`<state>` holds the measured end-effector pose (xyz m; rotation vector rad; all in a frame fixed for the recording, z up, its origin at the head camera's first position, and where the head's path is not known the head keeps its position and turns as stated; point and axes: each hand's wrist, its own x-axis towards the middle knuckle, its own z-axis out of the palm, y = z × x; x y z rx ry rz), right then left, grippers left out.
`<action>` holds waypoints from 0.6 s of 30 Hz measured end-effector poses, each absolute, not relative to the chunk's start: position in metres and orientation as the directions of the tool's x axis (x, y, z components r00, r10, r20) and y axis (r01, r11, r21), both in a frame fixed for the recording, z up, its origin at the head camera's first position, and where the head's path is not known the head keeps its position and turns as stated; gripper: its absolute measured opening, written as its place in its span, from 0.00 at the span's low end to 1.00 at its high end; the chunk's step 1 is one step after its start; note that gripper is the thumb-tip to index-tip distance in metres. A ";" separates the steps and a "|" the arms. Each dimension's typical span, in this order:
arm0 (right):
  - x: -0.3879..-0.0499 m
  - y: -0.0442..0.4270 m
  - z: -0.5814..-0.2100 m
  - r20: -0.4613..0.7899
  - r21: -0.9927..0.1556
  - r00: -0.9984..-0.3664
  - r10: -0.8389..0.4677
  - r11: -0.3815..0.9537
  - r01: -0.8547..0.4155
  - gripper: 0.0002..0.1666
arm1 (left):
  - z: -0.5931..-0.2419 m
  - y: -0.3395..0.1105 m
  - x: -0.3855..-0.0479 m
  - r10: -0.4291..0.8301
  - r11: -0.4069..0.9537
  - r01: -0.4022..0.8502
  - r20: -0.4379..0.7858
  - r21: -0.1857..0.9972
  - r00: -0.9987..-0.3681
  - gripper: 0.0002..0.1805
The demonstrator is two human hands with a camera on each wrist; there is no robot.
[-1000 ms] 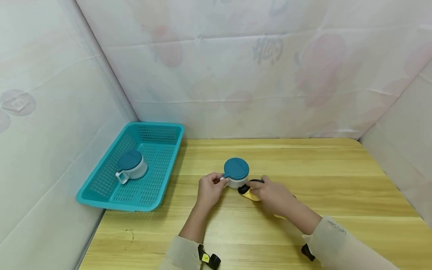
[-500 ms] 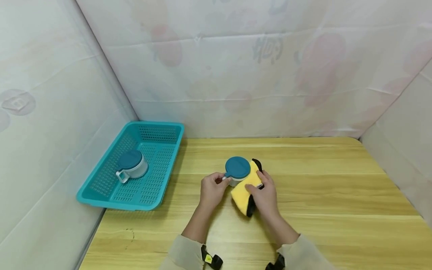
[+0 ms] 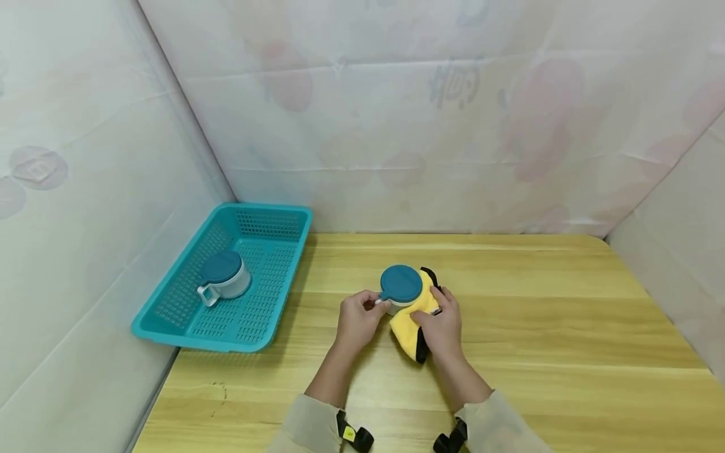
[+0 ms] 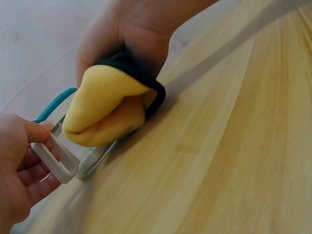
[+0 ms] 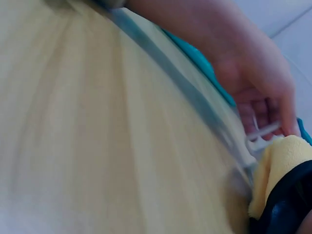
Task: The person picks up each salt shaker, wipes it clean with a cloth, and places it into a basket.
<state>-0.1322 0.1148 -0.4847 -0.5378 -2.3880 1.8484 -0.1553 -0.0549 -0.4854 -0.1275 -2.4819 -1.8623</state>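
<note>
A lidded cup [image 3: 401, 284] with a blue lid and a pale body stands upright on the wooden table. My left hand [image 3: 358, 322] pinches its white handle [image 4: 57, 158] at the cup's near left side. In my right hand [image 3: 444, 324] is a yellow cloth with black edging [image 3: 409, 327], gripped and pressed against the cup's right and near side. The folded cloth [image 4: 109, 105] hides much of the cup's body in the left wrist view. From the right wrist, only a fingertip edge of my right hand shows, beside the cloth [image 5: 287, 151].
A teal plastic basket [image 3: 286, 283] with perforated walls stands at the table's left edge. Inside it lies another blue-lidded cup [image 3: 226, 277] with a handle. The wooden tabletop [image 3: 544, 314] stretches to the right, and printed fabric walls [image 3: 396, 126] enclose the back and sides.
My right hand has brought the cloth up from the right of the cup and laid it against the cup's side. My left hand keeps its hold on the handle.
</note>
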 end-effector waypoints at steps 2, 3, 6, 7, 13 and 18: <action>-0.135 0.121 -0.483 -0.161 -0.944 -0.939 0.304 0.230 0.236 0.46 | -0.487 -0.054 -0.155 0.048 0.272 0.086 0.076 0.958 -0.996 0.07; -0.136 0.124 -0.482 -0.162 -0.943 -0.942 0.295 0.236 0.236 0.45 | -0.487 -0.054 -0.155 0.050 0.268 0.087 0.077 0.960 -0.996 0.07; -0.140 0.132 -0.479 -0.170 -0.941 -0.941 0.292 0.236 0.243 0.44 | -0.489 -0.054 -0.156 0.050 0.262 0.094 0.084 0.961 -0.995 0.07; -0.141 0.134 -0.479 -0.172 -0.941 -0.941 0.291 0.233 0.244 0.44 | -0.489 -0.055 -0.156 0.047 0.263 0.100 0.090 0.960 -0.995 0.07; -0.138 0.135 -0.482 -0.162 -0.948 -0.941 0.299 0.216 0.232 0.39 | -0.490 -0.054 -0.157 0.027 0.269 0.111 0.108 0.957 -0.994 0.07; -0.122 0.117 -0.485 -0.102 -0.948 -0.948 0.301 0.261 0.184 0.40 | -0.491 -0.052 -0.157 0.007 0.285 0.099 0.101 0.953 -0.995 0.08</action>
